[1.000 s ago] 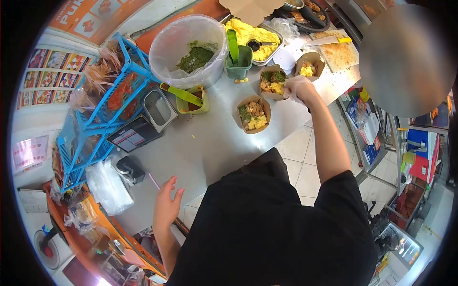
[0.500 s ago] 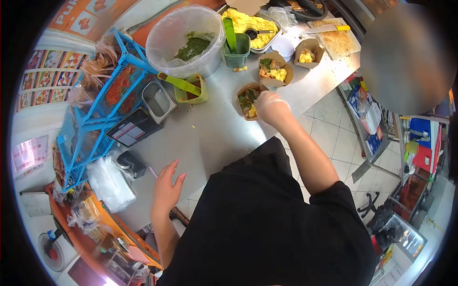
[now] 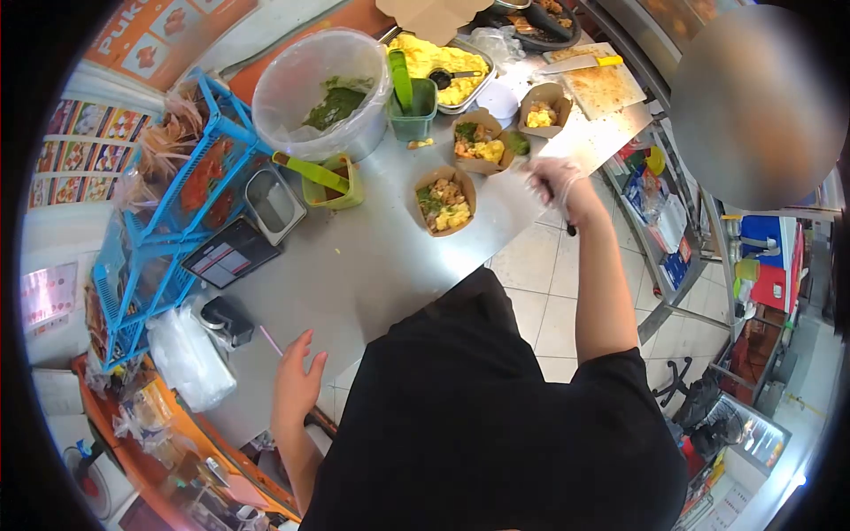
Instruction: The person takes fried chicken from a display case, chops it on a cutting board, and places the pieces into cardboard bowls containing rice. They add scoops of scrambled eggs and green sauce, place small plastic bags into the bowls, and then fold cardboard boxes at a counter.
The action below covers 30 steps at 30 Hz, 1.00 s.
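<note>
My right hand, in a clear plastic glove, grips a dark-handled spoon. Its head, blurred and green, is above the right edge of a brown paper food box filled with greens, meat and yellow food. Nearer to me stands another filled box, with greens, brown pieces and yellow on top. A third box holds brown pieces and yellow food. My left hand hangs at the counter's near edge, bare and with fingers apart, holding nothing. A thin pink straw-like stick lies close to it.
Along the back of the metal counter stand a lined bucket of greens, green tubs, a tray of yellow food and a cutting board with a knife. Blue baskets and a tablet are left.
My right hand has moved right and away from the nearest box, and the spoon now shows beside the middle box. The view has shifted slightly. My left hand stays open near the counter edge.
</note>
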Each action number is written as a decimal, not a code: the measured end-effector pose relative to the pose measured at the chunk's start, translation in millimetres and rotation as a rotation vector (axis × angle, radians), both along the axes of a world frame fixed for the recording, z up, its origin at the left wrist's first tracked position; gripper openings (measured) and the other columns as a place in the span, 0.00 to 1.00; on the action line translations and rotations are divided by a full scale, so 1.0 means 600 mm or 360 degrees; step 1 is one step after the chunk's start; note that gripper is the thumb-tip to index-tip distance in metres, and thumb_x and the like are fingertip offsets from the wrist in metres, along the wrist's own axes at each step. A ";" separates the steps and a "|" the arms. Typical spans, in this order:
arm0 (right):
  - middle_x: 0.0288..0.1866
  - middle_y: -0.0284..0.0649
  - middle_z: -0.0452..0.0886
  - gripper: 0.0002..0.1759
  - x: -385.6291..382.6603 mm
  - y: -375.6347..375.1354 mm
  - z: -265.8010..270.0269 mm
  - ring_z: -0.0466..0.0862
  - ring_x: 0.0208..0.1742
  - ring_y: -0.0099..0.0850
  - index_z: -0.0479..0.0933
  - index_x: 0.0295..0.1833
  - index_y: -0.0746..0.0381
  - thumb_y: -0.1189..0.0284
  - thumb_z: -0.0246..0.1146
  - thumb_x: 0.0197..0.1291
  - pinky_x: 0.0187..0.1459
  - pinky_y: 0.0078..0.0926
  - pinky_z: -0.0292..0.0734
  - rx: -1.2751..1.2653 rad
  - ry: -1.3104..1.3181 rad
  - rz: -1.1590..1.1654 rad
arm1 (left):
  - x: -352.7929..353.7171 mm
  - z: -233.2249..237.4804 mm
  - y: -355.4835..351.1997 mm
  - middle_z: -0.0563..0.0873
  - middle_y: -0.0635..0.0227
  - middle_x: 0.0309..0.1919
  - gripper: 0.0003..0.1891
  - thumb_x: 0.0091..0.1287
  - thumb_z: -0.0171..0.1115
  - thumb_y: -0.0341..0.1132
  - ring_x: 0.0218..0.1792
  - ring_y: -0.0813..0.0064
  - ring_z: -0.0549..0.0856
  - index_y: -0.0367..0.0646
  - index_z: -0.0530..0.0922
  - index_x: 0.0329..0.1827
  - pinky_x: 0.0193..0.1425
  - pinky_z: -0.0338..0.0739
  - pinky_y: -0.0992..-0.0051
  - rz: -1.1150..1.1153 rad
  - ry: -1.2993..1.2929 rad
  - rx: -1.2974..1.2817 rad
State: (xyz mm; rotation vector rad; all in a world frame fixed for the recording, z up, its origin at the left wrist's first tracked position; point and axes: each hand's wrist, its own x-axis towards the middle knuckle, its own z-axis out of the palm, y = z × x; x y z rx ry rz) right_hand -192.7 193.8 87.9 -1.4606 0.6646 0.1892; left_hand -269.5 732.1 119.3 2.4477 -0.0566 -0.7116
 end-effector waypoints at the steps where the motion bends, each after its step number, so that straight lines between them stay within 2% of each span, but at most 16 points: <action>1: 0.26 0.34 0.81 0.11 0.010 -0.032 0.001 0.76 0.20 0.21 0.85 0.42 0.63 0.67 0.65 0.68 0.23 0.23 0.70 -0.0156 0.0035 -0.0064 | 0.001 -0.002 -0.003 0.83 0.51 0.63 0.26 0.72 0.66 0.37 0.56 0.52 0.86 0.39 0.75 0.71 0.61 0.80 0.60 -0.0017 -0.0029 0.0005; 4: 0.28 0.34 0.82 0.12 0.061 -0.121 -0.003 0.79 0.22 0.23 0.85 0.44 0.63 0.66 0.64 0.68 0.23 0.24 0.71 -0.0451 0.0147 -0.0203 | 0.010 0.002 -0.025 0.83 0.51 0.64 0.26 0.72 0.66 0.37 0.57 0.52 0.86 0.39 0.75 0.71 0.61 0.80 0.60 -0.0028 -0.0029 0.0006; 5: 0.34 0.41 0.88 0.11 0.089 -0.136 0.001 0.87 0.29 0.34 0.85 0.44 0.64 0.70 0.60 0.68 0.30 0.32 0.80 -0.0743 0.0395 -0.0298 | 0.015 0.006 -0.037 0.83 0.51 0.64 0.26 0.72 0.66 0.37 0.57 0.52 0.86 0.39 0.75 0.71 0.61 0.80 0.60 -0.0032 -0.0036 0.0007; 6: 0.34 0.41 0.88 0.11 0.118 -0.158 -0.025 0.87 0.29 0.34 0.85 0.44 0.64 0.70 0.60 0.68 0.30 0.32 0.80 -0.0739 0.0391 -0.0302 | 0.020 0.012 -0.050 0.83 0.51 0.64 0.26 0.72 0.66 0.37 0.57 0.52 0.85 0.39 0.75 0.71 0.61 0.80 0.60 -0.0028 -0.0026 0.0021; 8: 0.41 0.51 0.90 0.12 0.160 -0.203 -0.123 0.91 0.41 0.45 0.85 0.45 0.65 0.72 0.58 0.66 0.42 0.42 0.86 -0.2576 0.0251 0.0895 | 0.025 0.015 -0.077 0.83 0.52 0.64 0.26 0.72 0.66 0.36 0.57 0.52 0.85 0.40 0.75 0.72 0.61 0.80 0.60 -0.0024 -0.0016 0.0035; 10: 0.43 0.51 0.89 0.08 0.178 -0.198 -0.185 0.91 0.44 0.42 0.86 0.40 0.63 0.74 0.61 0.63 0.44 0.39 0.85 -0.2490 0.0369 0.0439 | 0.033 0.015 -0.102 0.83 0.52 0.64 0.26 0.72 0.66 0.36 0.57 0.53 0.85 0.40 0.74 0.72 0.61 0.80 0.60 -0.0052 -0.0010 0.0040; 12: 0.44 0.54 0.88 0.09 0.186 -0.229 -0.204 0.89 0.48 0.47 0.85 0.45 0.63 0.75 0.60 0.64 0.49 0.43 0.84 -0.2543 0.0166 0.0609 | 0.042 0.026 -0.135 0.83 0.52 0.64 0.26 0.73 0.66 0.36 0.56 0.54 0.85 0.40 0.74 0.72 0.61 0.80 0.60 0.0022 0.0005 0.0057; 15: 0.46 0.55 0.87 0.15 0.173 -0.220 -0.167 0.88 0.51 0.50 0.80 0.58 0.62 0.68 0.58 0.70 0.50 0.46 0.83 -0.2215 0.0285 0.0537 | 0.046 0.027 -0.188 0.83 0.51 0.64 0.26 0.73 0.66 0.37 0.56 0.54 0.86 0.40 0.75 0.72 0.61 0.80 0.61 0.0152 0.0041 0.0091; 18: 0.46 0.55 0.87 0.18 0.145 -0.238 -0.153 0.88 0.48 0.51 0.82 0.57 0.61 0.62 0.59 0.71 0.49 0.46 0.82 -0.2198 -0.0200 0.0441 | 0.046 0.017 -0.239 0.83 0.51 0.63 0.25 0.72 0.66 0.37 0.56 0.54 0.86 0.40 0.75 0.71 0.61 0.80 0.61 0.0181 0.0068 0.0078; 20: 0.42 0.52 0.89 0.20 0.149 -0.249 -0.130 0.89 0.45 0.46 0.86 0.53 0.61 0.58 0.60 0.71 0.48 0.41 0.82 -0.1960 -0.0348 0.0073 | 0.041 0.015 -0.273 0.83 0.50 0.63 0.25 0.72 0.66 0.37 0.56 0.54 0.86 0.40 0.75 0.71 0.61 0.80 0.61 0.0237 0.0075 0.0057; 21: 0.35 0.47 0.89 0.16 0.162 -0.240 -0.084 0.89 0.38 0.38 0.88 0.48 0.58 0.60 0.63 0.70 0.44 0.36 0.81 -0.1515 -0.0059 0.0040 | 0.042 0.017 -0.293 0.83 0.50 0.62 0.25 0.72 0.66 0.38 0.57 0.53 0.86 0.39 0.75 0.70 0.62 0.79 0.61 0.0256 0.0072 0.0006; 23: 0.30 0.38 0.87 0.13 0.204 -0.251 -0.118 0.80 0.23 0.22 0.83 0.50 0.64 0.66 0.61 0.74 0.25 0.23 0.73 -0.0810 -0.0412 0.0016 | 0.034 0.018 -0.325 0.83 0.50 0.62 0.25 0.72 0.66 0.38 0.57 0.53 0.85 0.39 0.76 0.70 0.62 0.79 0.60 0.0399 0.0046 -0.0015; 24: 0.29 0.37 0.84 0.11 0.226 -0.209 -0.052 0.76 0.21 0.21 0.81 0.53 0.63 0.67 0.62 0.74 0.22 0.21 0.70 0.0054 -0.0356 -0.0291 | 0.027 0.015 -0.338 0.83 0.49 0.62 0.25 0.72 0.66 0.38 0.58 0.51 0.85 0.38 0.76 0.70 0.63 0.79 0.60 0.0409 0.0020 -0.0057; 25: 0.30 0.36 0.83 0.08 0.251 -0.179 -0.024 0.73 0.20 0.21 0.79 0.51 0.61 0.68 0.61 0.75 0.22 0.20 0.67 0.0344 -0.0459 -0.0252 | 0.019 0.014 -0.349 0.83 0.49 0.63 0.25 0.72 0.66 0.39 0.60 0.50 0.84 0.38 0.76 0.69 0.64 0.79 0.59 0.0429 -0.0009 -0.0089; 27: 0.26 0.30 0.76 0.07 0.318 -0.113 0.025 0.69 0.19 0.19 0.75 0.41 0.56 0.68 0.60 0.76 0.21 0.19 0.65 0.0223 -0.0695 -0.0142 | 0.000 0.017 -0.367 0.83 0.51 0.65 0.26 0.74 0.65 0.40 0.60 0.53 0.85 0.40 0.75 0.71 0.64 0.79 0.62 0.0415 -0.0078 -0.0047; 30: 0.20 0.29 0.70 0.12 0.383 0.060 0.141 0.68 0.19 0.19 0.77 0.38 0.57 0.64 0.55 0.74 0.21 0.22 0.59 0.0445 -0.1034 -0.0020 | -0.045 0.017 -0.374 0.83 0.50 0.64 0.25 0.75 0.63 0.43 0.61 0.51 0.84 0.40 0.75 0.71 0.67 0.77 0.62 0.0506 -0.0154 -0.0016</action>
